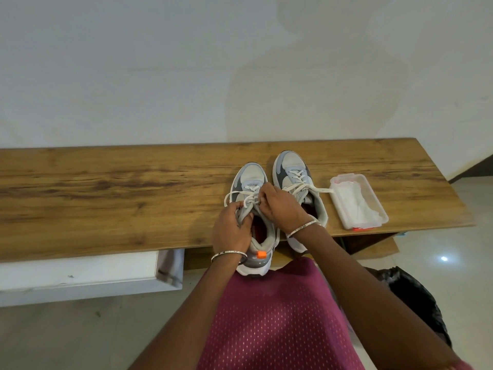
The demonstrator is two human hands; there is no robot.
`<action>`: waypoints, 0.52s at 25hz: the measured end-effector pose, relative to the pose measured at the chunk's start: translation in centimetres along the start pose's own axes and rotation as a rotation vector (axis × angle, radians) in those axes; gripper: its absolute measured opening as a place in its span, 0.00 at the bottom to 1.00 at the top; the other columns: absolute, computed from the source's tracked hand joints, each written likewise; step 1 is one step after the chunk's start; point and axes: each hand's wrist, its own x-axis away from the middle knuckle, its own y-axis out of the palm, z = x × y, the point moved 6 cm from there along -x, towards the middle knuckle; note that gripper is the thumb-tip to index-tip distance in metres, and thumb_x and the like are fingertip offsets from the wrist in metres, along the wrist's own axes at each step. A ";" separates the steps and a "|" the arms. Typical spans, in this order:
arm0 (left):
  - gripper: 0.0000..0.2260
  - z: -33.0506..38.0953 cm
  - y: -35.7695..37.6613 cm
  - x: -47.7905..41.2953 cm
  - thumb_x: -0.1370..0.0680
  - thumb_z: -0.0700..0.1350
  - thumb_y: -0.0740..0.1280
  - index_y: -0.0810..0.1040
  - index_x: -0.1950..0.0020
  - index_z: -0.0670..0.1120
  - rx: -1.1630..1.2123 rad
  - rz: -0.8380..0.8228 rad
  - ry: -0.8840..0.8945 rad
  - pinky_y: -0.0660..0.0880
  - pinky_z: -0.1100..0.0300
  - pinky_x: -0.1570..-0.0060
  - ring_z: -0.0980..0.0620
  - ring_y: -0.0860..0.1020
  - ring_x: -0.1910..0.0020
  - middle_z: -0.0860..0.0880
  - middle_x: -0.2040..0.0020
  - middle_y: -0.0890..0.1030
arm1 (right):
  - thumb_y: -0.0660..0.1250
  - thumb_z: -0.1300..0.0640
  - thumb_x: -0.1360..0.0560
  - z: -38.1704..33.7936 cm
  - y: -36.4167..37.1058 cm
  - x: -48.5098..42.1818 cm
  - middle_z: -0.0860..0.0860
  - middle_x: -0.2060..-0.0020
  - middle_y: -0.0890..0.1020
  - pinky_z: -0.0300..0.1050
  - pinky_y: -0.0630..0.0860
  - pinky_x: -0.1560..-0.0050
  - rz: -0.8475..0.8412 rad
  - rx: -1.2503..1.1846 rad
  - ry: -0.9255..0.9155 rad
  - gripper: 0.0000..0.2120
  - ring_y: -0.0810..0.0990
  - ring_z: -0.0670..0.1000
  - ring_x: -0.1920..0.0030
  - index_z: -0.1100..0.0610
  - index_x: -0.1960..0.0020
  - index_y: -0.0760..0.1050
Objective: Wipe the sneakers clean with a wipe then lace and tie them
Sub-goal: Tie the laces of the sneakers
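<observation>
Two grey-and-white sneakers stand side by side on a wooden bench (112, 198), toes pointing away from me. The left sneaker (249, 180) hangs its heel over the front edge and has an orange tag at the back. My left hand (232, 228) grips the tongue and a loop of the white lace (230, 196) at its left side. My right hand (280, 204) pinches the lace over the middle of the same shoe. The right sneaker (292, 166) is laced, with a loose lace end trailing to the right.
A clear plastic box (358, 200) holding white wipes lies on the bench right of the shoes. A white drawer front (80, 273) sticks out below the bench at left. A black bag (416, 297) sits on the tiled floor at right. A wall rises behind the bench.
</observation>
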 end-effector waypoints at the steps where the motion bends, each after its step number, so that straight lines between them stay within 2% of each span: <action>1: 0.14 -0.1 0.0 -0.1 0.23 0.49 0.71 0.79 0.39 0.48 0.006 0.000 -0.003 0.73 0.58 0.56 0.49 0.80 0.51 0.49 0.49 0.83 | 0.61 0.61 0.20 0.3 -0.1 0.2 0.60 0.56 0.80 0.49 0.70 0.60 0.019 -0.038 -0.001 0.08 0.76 0.58 0.60 0.64 0.44 0.72; 4: 0.14 -0.1 0.0 -0.1 0.23 0.50 0.71 0.79 0.39 0.48 -0.001 -0.003 0.001 0.71 0.59 0.57 0.50 0.80 0.51 0.49 0.49 0.83 | 0.65 0.63 0.22 0.7 -0.3 0.7 0.56 0.56 0.84 0.50 0.76 0.54 0.047 -0.099 -0.019 0.11 0.81 0.57 0.55 0.60 0.41 0.77; 7: 0.14 -0.1 -0.1 -0.1 0.23 0.49 0.71 0.79 0.39 0.47 -0.001 -0.002 0.004 0.70 0.61 0.57 0.50 0.80 0.51 0.49 0.49 0.83 | 0.67 0.64 0.24 0.9 -0.3 0.6 0.53 0.54 0.86 0.48 0.77 0.49 0.076 -0.166 -0.002 0.08 0.82 0.53 0.51 0.59 0.47 0.83; 10: 0.14 0.1 -0.2 0.0 0.23 0.49 0.71 0.79 0.39 0.47 -0.019 -0.001 0.007 0.68 0.61 0.57 0.50 0.79 0.50 0.49 0.48 0.82 | 0.69 0.63 0.25 1.0 -0.4 0.5 0.53 0.57 0.85 0.51 0.78 0.52 0.111 -0.175 0.034 0.05 0.82 0.53 0.54 0.58 0.52 0.82; 13: 0.14 0.0 -0.2 -0.1 0.23 0.49 0.70 0.79 0.39 0.47 -0.018 -0.005 0.009 0.68 0.60 0.56 0.49 0.79 0.50 0.49 0.47 0.82 | 0.64 0.60 0.21 0.4 0.1 0.2 0.56 0.52 0.80 0.51 0.75 0.55 0.053 -0.064 -0.005 0.06 0.79 0.56 0.53 0.61 0.48 0.77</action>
